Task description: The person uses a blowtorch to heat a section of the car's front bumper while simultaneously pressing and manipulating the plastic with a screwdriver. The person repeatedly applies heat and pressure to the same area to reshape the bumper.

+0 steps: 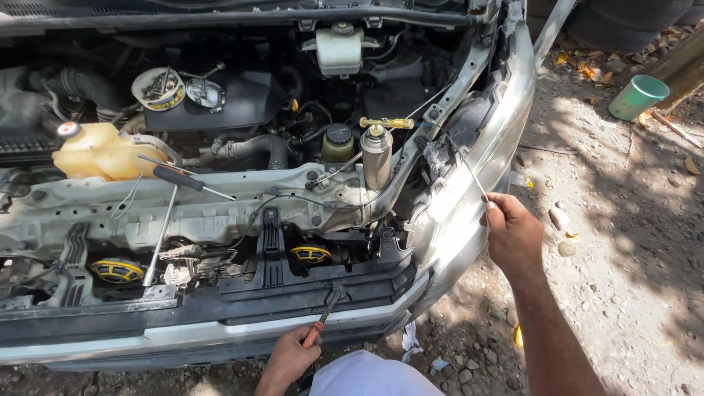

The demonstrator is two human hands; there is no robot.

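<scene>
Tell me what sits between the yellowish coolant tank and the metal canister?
In the head view, a black-handled screwdriver lies between the coolant tank and the canister.

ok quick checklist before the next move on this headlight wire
1. Right hand pinches the thin wire beside the headlight: ok.
2. Left hand has a grip on the red-handled tool against the bumper: ok.
3. Tool tip seated: cannot tell.
4. Screwdriver lies loose on the radiator support: not ok.
5. Spray can stands upright: ok.
</scene>
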